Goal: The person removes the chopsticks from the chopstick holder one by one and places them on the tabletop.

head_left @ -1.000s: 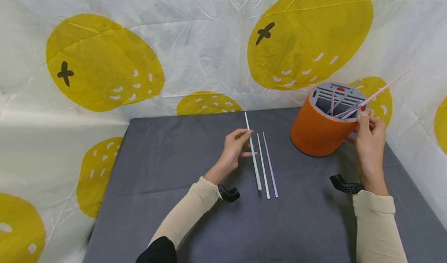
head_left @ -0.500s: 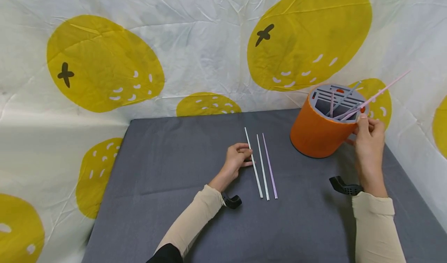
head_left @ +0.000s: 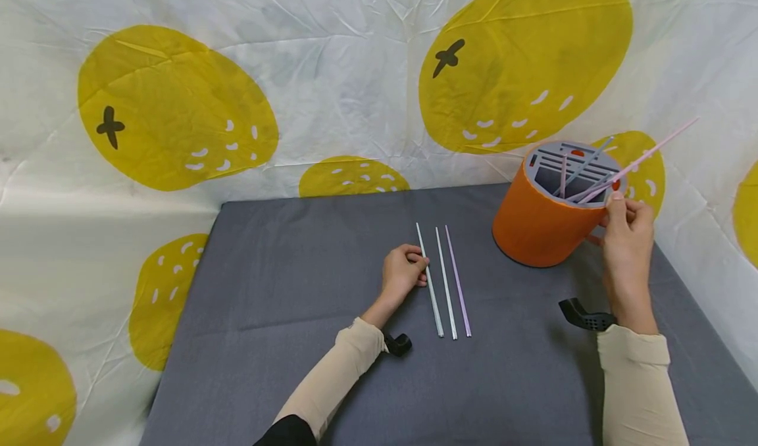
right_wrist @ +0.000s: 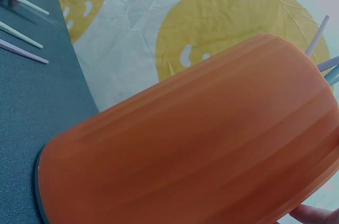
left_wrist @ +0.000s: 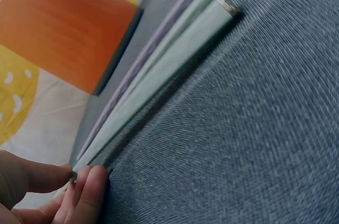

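Observation:
My left hand (head_left: 403, 272) pinches the upper part of a pale green chopstick (head_left: 433, 301) between thumb and fingers. That chopstick lies lengthwise beside another pale chopstick (head_left: 446, 281) and a lilac chopstick (head_left: 458, 281), their thick ends roughly level. Metal caps show on the thick ends in the left wrist view, where the held green chopstick (left_wrist: 183, 50) is foremost. At the right, my right hand (head_left: 629, 255) grips the rim side of an orange round holder (head_left: 545, 229) with a grey slotted top. Several sticks lean inside it, among them a long pink chopstick (head_left: 657, 147).
A dark grey cloth (head_left: 284, 288) covers the table. Behind and at both sides hangs a white curtain (head_left: 337, 97) with large yellow fruit prints; the orange holder stands close to it at the back right.
My left hand has drawn the green chopstick back toward me, level with the other two, and its fingers have closed in more. The right hand and the holder have stayed put.

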The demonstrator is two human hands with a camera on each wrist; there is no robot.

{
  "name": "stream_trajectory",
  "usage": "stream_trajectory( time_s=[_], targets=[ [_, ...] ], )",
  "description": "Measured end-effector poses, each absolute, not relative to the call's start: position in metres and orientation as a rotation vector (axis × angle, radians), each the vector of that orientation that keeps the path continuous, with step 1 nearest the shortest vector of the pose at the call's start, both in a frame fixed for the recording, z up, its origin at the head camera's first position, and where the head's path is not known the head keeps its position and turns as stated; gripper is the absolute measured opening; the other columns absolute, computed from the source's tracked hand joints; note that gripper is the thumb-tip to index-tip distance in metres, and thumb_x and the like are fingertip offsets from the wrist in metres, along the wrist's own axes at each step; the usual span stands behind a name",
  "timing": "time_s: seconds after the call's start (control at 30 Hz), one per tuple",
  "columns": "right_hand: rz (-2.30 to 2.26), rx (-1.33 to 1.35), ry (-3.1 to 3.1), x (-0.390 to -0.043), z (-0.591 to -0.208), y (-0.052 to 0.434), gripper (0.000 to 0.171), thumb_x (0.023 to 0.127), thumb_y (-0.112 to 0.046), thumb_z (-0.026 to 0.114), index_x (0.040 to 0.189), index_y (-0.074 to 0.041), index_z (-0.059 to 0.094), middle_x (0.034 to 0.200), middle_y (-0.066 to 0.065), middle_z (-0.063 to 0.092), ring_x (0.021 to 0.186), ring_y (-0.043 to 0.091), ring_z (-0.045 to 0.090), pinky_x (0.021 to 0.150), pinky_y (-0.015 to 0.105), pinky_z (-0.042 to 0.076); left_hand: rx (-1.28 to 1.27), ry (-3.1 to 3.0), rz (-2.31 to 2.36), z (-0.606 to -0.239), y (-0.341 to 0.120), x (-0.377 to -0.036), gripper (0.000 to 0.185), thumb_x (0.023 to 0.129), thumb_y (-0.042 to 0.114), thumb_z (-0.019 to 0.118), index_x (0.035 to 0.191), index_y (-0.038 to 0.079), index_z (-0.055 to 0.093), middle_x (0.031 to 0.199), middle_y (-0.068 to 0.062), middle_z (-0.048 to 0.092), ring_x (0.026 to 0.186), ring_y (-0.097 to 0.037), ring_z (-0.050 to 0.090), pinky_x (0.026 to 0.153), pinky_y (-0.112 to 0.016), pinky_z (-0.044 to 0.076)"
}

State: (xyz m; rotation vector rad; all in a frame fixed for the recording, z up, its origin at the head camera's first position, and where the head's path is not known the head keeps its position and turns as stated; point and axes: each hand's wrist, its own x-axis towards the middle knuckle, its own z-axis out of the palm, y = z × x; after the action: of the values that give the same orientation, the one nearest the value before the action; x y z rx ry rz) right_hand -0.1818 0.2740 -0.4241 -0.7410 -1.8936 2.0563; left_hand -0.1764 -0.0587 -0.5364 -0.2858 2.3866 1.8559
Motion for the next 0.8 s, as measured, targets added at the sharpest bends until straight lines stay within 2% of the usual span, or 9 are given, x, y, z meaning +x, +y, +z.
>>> stream_trajectory(
  time_s=[0.3,0.53,0.7,0.8],
  targets=[
    [2.049,-0.772,-1.918,-0.1813,-0.4244,0.2733,0.033,0.102,-0.052,0.06,0.123,-0.03,0.048,0.11,-0.01,0.046,0.1,0.006,0.048,0.067,0.014,0.054,-0.193,2.625,1.582,-0.5386,-0.0561,-0.1797,0.02,0.093,0.011,0.078,0.109,0.003,0.071,0.078,-0.001,0.074,0.041,-0.003,0.059,0.043,-0.025,0.055],
    [2.045,-0.776,-1.925,-0.1809,-0.4235,0.2733,0.031,0.103,-0.051,0.06,0.121,-0.03,0.047,0.109,-0.01,0.046,0.1,0.006,0.048,0.067,0.013,0.053,-0.179,2.699,1.488,-0.5344,-0.0534,-0.1794,0.015,0.093,0.01,0.078,0.105,0.003,0.071,0.079,-0.004,0.077,0.038,-0.001,0.056,0.04,-0.023,0.052],
    [2.053,-0.774,-1.91,-0.181,-0.4238,0.2737,0.031,0.102,-0.051,0.061,0.121,-0.031,0.047,0.109,-0.009,0.046,0.1,0.006,0.048,0.068,0.014,0.053,-0.163,2.717,1.453,-0.5341,-0.0528,-0.1792,0.015,0.094,0.01,0.077,0.106,0.004,0.069,0.081,-0.003,0.077,0.039,-0.002,0.057,0.041,-0.023,0.052],
    [2.051,-0.766,-1.908,-0.181,-0.4244,0.2736,0.031,0.102,-0.051,0.061,0.122,-0.03,0.047,0.11,-0.01,0.046,0.1,0.006,0.049,0.068,0.014,0.053,-0.127,2.806,1.336,-0.5323,-0.0508,-0.1796,0.02,0.096,0.014,0.076,0.111,0.006,0.066,0.082,-0.001,0.076,0.045,-0.006,0.062,0.048,-0.023,0.053]
  ],
)
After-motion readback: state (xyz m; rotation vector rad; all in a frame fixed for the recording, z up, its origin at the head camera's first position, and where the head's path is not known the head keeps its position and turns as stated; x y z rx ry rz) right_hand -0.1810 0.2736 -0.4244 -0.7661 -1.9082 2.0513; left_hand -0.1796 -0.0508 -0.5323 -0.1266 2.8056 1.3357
